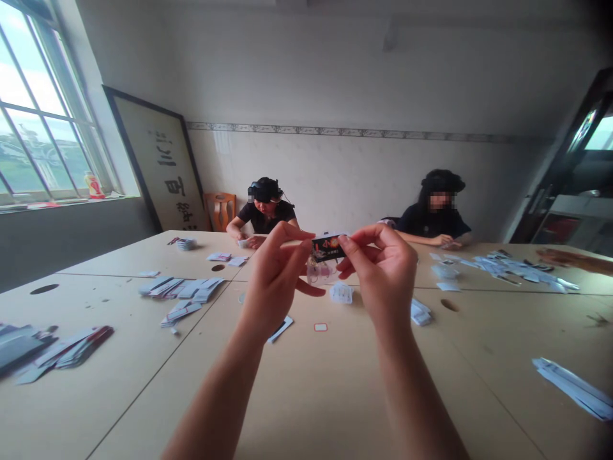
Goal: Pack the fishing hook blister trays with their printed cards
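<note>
Left hand (276, 269) and right hand (387, 267) pinch black card (328, 249), lettering illegible

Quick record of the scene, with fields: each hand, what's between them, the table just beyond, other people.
Left hand: pinching the left end of the small black card
Right hand: thumb on the card's right end
Between hands: small black card with printing; clear plastic piece just below it, contents unclear
Table beyond: small red-edged label lying flat; translucent piece farther off
Other people: two seated opposite; another person's hand at far right
</note>
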